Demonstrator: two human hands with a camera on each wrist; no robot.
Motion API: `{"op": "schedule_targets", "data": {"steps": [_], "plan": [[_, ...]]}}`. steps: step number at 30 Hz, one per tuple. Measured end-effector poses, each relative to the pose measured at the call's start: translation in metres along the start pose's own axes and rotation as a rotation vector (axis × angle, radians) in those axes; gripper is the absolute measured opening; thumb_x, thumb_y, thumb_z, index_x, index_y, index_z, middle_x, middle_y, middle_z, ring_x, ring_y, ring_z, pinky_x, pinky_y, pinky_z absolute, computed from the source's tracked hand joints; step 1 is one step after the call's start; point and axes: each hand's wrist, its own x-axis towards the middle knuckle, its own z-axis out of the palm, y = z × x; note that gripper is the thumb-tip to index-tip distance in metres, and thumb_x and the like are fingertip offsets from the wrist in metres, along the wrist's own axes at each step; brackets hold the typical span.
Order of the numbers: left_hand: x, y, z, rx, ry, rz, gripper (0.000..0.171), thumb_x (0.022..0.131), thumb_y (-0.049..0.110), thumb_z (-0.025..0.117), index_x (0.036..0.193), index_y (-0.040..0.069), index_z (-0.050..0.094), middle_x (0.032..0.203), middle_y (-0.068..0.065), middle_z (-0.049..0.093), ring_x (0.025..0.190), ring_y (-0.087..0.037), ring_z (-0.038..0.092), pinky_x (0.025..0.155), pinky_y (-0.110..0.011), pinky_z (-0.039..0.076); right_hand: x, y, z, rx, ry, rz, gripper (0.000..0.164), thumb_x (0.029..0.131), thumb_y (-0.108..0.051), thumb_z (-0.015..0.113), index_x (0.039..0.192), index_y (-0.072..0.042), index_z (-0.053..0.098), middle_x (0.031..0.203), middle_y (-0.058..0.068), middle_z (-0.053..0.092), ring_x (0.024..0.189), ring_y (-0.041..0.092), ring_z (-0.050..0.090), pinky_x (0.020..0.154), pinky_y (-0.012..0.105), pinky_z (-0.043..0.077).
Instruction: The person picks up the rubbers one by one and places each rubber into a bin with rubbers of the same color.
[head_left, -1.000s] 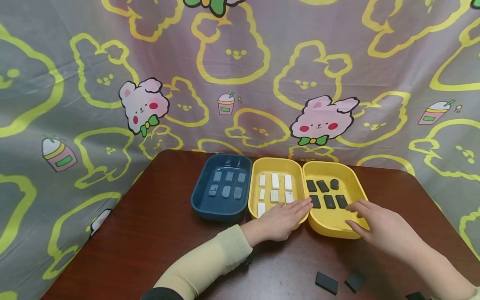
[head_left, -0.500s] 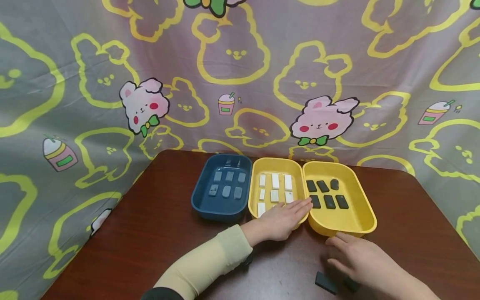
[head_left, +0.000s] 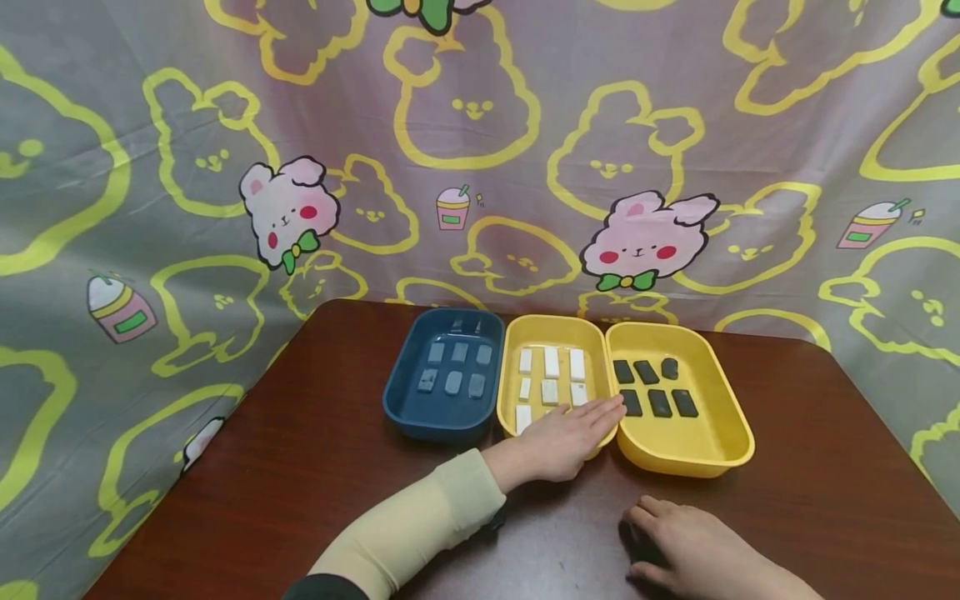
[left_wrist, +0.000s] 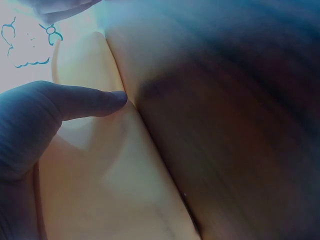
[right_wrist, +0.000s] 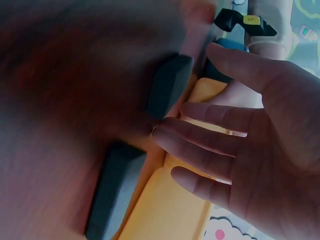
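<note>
My left hand [head_left: 561, 440] rests over the near right corner of the middle yellow bin [head_left: 600, 454], fingers straight and reaching its rim beside the right bin. In the left wrist view its thumb [left_wrist: 87, 101] lies along the yellow wall. My right hand [head_left: 693, 546] hovers low over the table in front of the right yellow bin [head_left: 686, 462], fingers spread and slightly bent. Two black rectangular blocks show in the right wrist view: one block [right_wrist: 171, 87] close to the fingertips, another block [right_wrist: 116, 192] lower down. In the head view the hand mostly hides them.
A blue bin [head_left: 435, 425] with several grey blocks [head_left: 452, 383] stands left of the yellow ones. White blocks [head_left: 551, 362] lie in the middle bin, black blocks [head_left: 660, 404] in the right one. A patterned curtain [head_left: 495, 167] hangs behind the table [head_left: 300, 450].
My right hand has withdrawn from the right bin, down and leftward to the loose black blocks on the table, now covering them in the head view. The left hand has stayed put.
</note>
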Motion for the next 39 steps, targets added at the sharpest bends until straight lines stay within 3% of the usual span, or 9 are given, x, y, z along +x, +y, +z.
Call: {"op": "schedule_targets", "data": {"steps": [15, 20, 33, 39], "plan": [[0.000, 0.001, 0.002, -0.018, -0.004, -0.001, 0.067, 0.101, 0.027, 0.047, 0.157, 0.018, 0.010, 0.162, 0.005, 0.005, 0.145, -0.007, 0.010, 0.109, -0.036, 0.031, 0.011, -0.014, 0.011, -0.019, -0.048, -0.095, 0.038, 0.074, -0.034, 0.083, 0.101, -0.015, 0.065, 0.084, -0.015, 0.045, 0.069, 0.000, 0.044, 0.058, 0.028, 0.045], [0.000, 0.001, 0.001, -0.022, -0.009, 0.002, 0.069, 0.101, 0.025, 0.048, 0.157, 0.018, 0.010, 0.162, 0.005, 0.005, 0.145, -0.007, 0.009, 0.109, -0.036, 0.031, 0.007, -0.011, 0.010, 0.000, -0.083, -0.075, 0.037, 0.075, -0.036, 0.082, 0.101, -0.017, 0.066, 0.084, -0.016, 0.043, 0.070, 0.000, 0.042, 0.060, 0.028, 0.045], [-0.001, 0.000, 0.000, -0.005, 0.002, 0.002, 0.067, 0.101, 0.027, 0.048, 0.157, 0.017, 0.012, 0.162, 0.005, 0.005, 0.145, -0.007, 0.010, 0.109, -0.037, 0.032, -0.002, -0.004, 0.010, -0.047, -0.013, -0.079, 0.031, 0.070, -0.017, 0.084, 0.094, -0.016, 0.065, 0.084, -0.014, 0.046, 0.069, 0.002, 0.046, 0.057, 0.029, 0.045], [-0.001, 0.001, 0.000, 0.004, 0.013, 0.008, 0.067, 0.101, 0.027, 0.046, 0.157, 0.016, 0.012, 0.162, 0.003, 0.006, 0.145, -0.008, 0.010, 0.108, -0.037, 0.033, -0.001, -0.005, 0.008, -0.035, -0.050, -0.046, 0.026, 0.073, -0.014, 0.083, 0.092, -0.016, 0.065, 0.080, -0.014, 0.046, 0.067, 0.001, 0.045, 0.057, 0.028, 0.046]]}}
